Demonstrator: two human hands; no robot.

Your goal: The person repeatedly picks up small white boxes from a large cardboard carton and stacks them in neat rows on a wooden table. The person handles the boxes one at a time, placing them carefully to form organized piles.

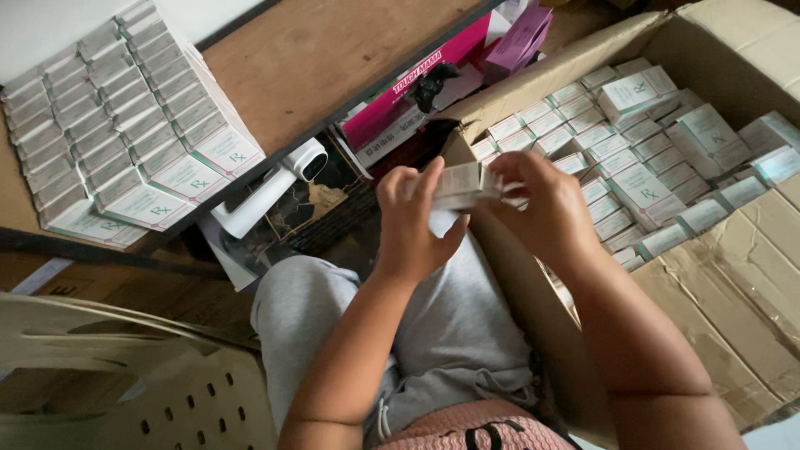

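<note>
We hold one small white carton [461, 185] between both hands, above our lap and just at the near edge of the big cardboard box [742, 275]. Our left hand [410, 218] is closed on the carton's left end, thumb underneath; our right hand [540, 200] grips the right end, fingers curled over it. The box to our right is packed with rows of like white-and-green cartons [633, 158] — some upright, some lying loose on top. On the wooden bench [333, 58] to our left, a neat block of the same cartons [125, 125] stands in tight rows. We judge the step to be handling a single carton lifted from the box; any next move calls for a steady two-handed grip so the thin pack isn't crushed.
</note>
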